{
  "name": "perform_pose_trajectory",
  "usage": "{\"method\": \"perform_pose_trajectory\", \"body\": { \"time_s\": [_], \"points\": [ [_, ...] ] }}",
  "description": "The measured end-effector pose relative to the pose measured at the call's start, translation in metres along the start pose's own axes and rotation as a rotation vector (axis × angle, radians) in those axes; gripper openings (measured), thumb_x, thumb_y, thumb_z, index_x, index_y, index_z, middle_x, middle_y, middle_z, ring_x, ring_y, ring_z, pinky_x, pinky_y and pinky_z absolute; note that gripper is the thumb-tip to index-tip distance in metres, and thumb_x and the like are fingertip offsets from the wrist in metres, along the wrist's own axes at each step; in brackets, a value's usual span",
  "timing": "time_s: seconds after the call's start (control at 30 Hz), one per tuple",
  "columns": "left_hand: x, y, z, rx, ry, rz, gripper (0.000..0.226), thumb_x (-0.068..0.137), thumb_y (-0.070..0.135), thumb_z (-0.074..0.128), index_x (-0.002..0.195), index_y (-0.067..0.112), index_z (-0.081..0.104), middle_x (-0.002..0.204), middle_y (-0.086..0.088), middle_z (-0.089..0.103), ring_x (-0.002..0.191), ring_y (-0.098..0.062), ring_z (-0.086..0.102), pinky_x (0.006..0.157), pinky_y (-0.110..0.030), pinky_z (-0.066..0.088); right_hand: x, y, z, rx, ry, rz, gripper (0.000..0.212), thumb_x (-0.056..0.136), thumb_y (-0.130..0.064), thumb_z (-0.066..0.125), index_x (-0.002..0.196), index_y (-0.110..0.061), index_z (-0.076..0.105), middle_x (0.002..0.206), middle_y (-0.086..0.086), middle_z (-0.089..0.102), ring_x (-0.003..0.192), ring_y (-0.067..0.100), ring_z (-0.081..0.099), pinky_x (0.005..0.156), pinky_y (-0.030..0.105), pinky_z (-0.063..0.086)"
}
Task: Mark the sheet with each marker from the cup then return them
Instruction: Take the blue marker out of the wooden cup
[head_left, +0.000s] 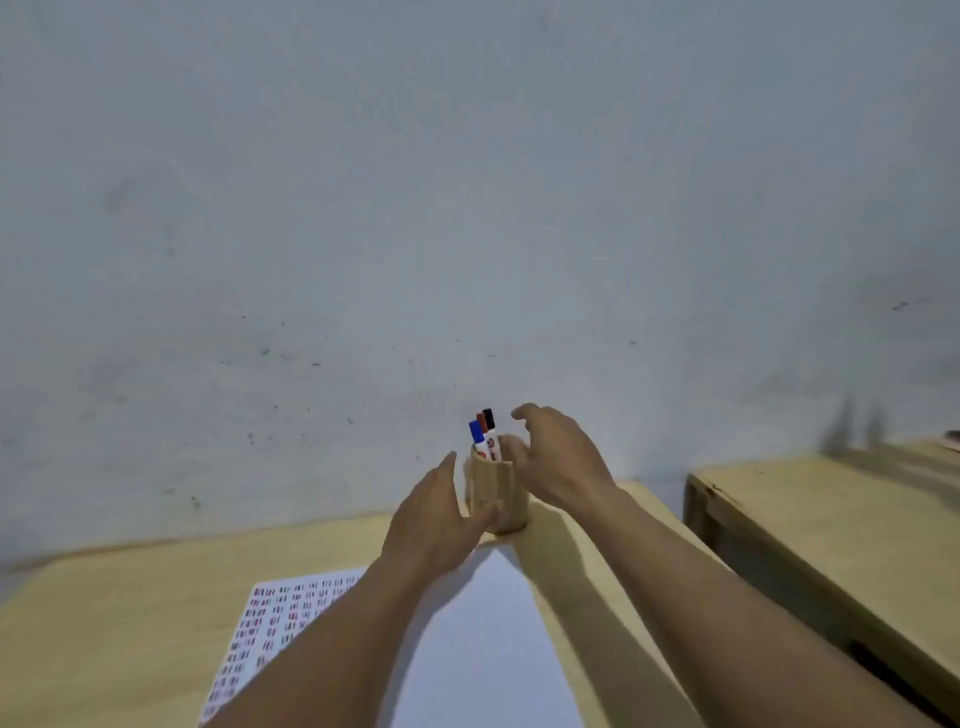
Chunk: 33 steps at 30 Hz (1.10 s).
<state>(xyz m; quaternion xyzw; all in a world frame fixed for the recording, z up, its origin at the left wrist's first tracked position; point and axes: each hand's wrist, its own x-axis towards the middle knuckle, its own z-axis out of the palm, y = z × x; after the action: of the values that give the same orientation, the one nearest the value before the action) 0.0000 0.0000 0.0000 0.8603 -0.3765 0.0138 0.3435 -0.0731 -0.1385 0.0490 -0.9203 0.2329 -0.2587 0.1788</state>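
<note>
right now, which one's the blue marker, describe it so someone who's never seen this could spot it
Find the light wooden table against the grey wall, then the wooden cup at its far edge, between the left hand and right hand. Three markers stand in it; the blue marker is the leftmost and lowest, beside red and black caps.

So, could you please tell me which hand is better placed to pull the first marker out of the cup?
Probably the right hand: it is open beside the rim of the wooden cup, level with the markers. The left hand sits lower against the cup's side, suited to steadying it.
</note>
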Motion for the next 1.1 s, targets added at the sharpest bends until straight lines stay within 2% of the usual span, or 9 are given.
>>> {"method": "perform_pose_trajectory", "body": {
  "time_s": [0.1,0.2,0.33,0.47,0.6,0.73,0.87,0.97,1.1],
  "points": [
    [0.008,0.002,0.010,-0.151,-0.037,-0.015,0.069,0.071,0.048,0.063,0.132,0.018,0.051,0.108,0.005,0.064,0.096,-0.019,0.059,0.078,-0.030,0.046,0.014,-0.003,0.017,0.024,0.008,0.021,0.033,0.098,-0.033,0.052,0.117,-0.013,0.069,0.114,0.006,0.072,0.099,0.023,0.065,0.079,0.034,0.052],
    [0.018,-0.004,0.024,-0.206,-0.038,-0.061,0.060,0.059,0.053,0.055,0.112,0.027,0.061,0.089,0.015,0.064,0.084,-0.012,0.063,0.078,-0.034,0.056,0.021,-0.008,0.036,0.026,-0.014,0.092,0.028,0.092,-0.035,0.053,0.091,-0.013,0.070,0.091,0.003,0.072,0.083,0.025,0.066,0.071,0.034,0.054],
    [0.033,-0.023,0.047,-0.197,0.024,-0.120,0.030,0.075,0.024,0.064,0.104,0.023,0.064,0.096,0.010,0.071,0.087,-0.013,0.068,0.076,-0.036,0.059,0.030,-0.008,0.053,0.009,0.003,0.158,0.027,0.090,-0.039,0.057,0.079,-0.014,0.060,0.086,0.005,0.072,0.080,0.027,0.066,0.066,0.031,0.050],
    [0.038,-0.032,0.055,-0.186,0.043,-0.119,0.029,0.077,0.010,0.058,0.104,0.021,0.065,0.095,0.004,0.073,0.081,-0.015,0.067,0.074,-0.040,0.060,0.035,-0.009,0.058,0.040,0.015,0.214,0.024,0.090,-0.035,0.059,0.088,-0.012,0.067,0.089,0.005,0.072,0.081,0.028,0.067,0.065,0.031,0.048],
    [0.040,-0.032,0.057,-0.172,0.053,-0.127,0.034,0.076,0.009,0.054,0.106,0.020,0.066,0.095,0.002,0.072,0.082,-0.019,0.067,0.072,-0.039,0.059,0.036,-0.007,0.059,0.024,0.035,0.208,0.030,0.093,-0.034,0.056,0.070,-0.015,0.052,0.075,0.004,0.064,0.070,0.029,0.059,0.060,0.031,0.041],
    [0.039,-0.031,0.059,-0.150,0.051,-0.133,0.027,0.079,0.014,0.054,0.102,0.020,0.066,0.090,0.002,0.072,0.077,-0.020,0.066,0.070,-0.041,0.059,0.026,-0.006,0.053,0.006,0.099,0.144,0.028,0.101,-0.035,0.046,0.085,-0.014,0.054,0.089,0.005,0.066,0.080,0.028,0.062,0.066,0.036,0.047],
    [0.038,-0.027,0.059,-0.140,0.053,-0.130,0.019,0.079,0.024,0.056,0.095,0.021,0.065,0.088,0.003,0.072,0.075,-0.021,0.066,0.068,-0.042,0.058,0.019,-0.005,0.042,0.101,0.151,0.120,0.024,0.106,-0.032,0.037,0.095,-0.013,0.047,0.086,0.003,0.058,0.073,0.025,0.054,0.053,0.033,0.033],
    [0.036,-0.023,0.057,-0.135,0.035,-0.136,0.020,0.080,0.026,0.054,0.096,0.021,0.064,0.091,0.001,0.072,0.079,-0.023,0.065,0.065,-0.036,0.055,0.020,-0.009,0.029,0.225,0.206,0.075,0.024,0.107,-0.034,0.037,0.101,-0.013,0.048,0.089,0.007,0.065,0.075,0.028,0.059,0.057,0.036,0.039],
    [0.033,-0.022,0.054,-0.112,0.036,-0.143,0.012,0.082,0.026,0.054,0.091,0.023,0.060,0.090,0.001,0.071,0.078,-0.024,0.064,0.067,-0.038,0.056,0.019,-0.021,0.012,0.345,0.274,-0.011,0.016,0.108,-0.027,0.038,0.114,-0.015,0.046,0.094,0.005,0.063,0.079,0.024,0.061,0.062,0.037,0.047]
  ]
}}
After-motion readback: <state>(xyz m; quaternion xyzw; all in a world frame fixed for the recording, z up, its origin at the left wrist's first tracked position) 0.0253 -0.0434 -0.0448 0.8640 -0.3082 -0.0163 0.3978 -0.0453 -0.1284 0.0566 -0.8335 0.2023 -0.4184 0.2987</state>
